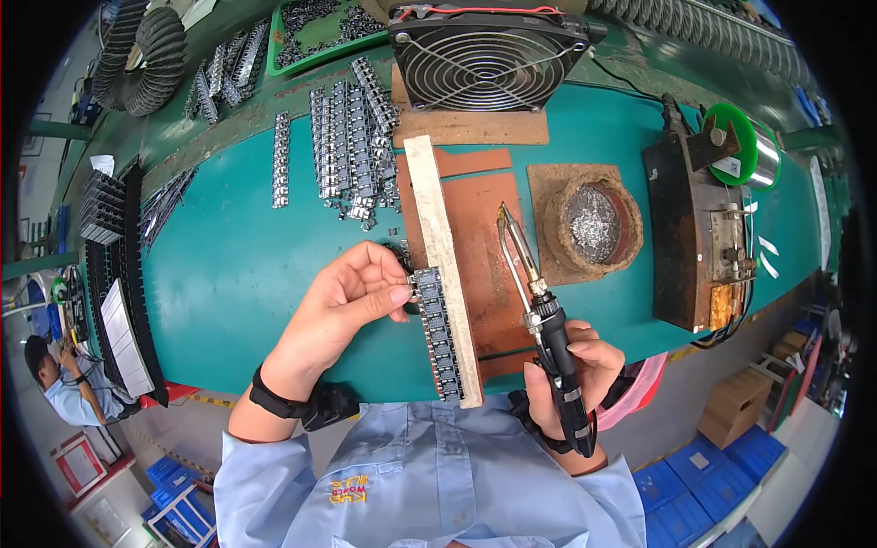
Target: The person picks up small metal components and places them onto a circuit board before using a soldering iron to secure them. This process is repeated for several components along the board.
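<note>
My left hand [356, 297] is closed, thumb and fingers pinching at the upper end of a strip of small circuit boards [437, 333]. That strip lies lengthwise along the left side of a pale wooden bar [448, 265]. In my right hand [585, 370] is a black-handled soldering iron [555, 342] with a thin metal feed tube beside its tip. The iron points up and away, its tip over a reddish-brown board [484, 247] and apart from the strip. What lies right under my left fingertips is partly hidden.
Behind the board stands a black fan [489, 68]. A round pot of silvery solder bits [594, 226] and a dark box [681, 237] with a green solder spool [742, 146] are on the right. Several board strips [347, 146] lie far left, near a green tray [320, 46].
</note>
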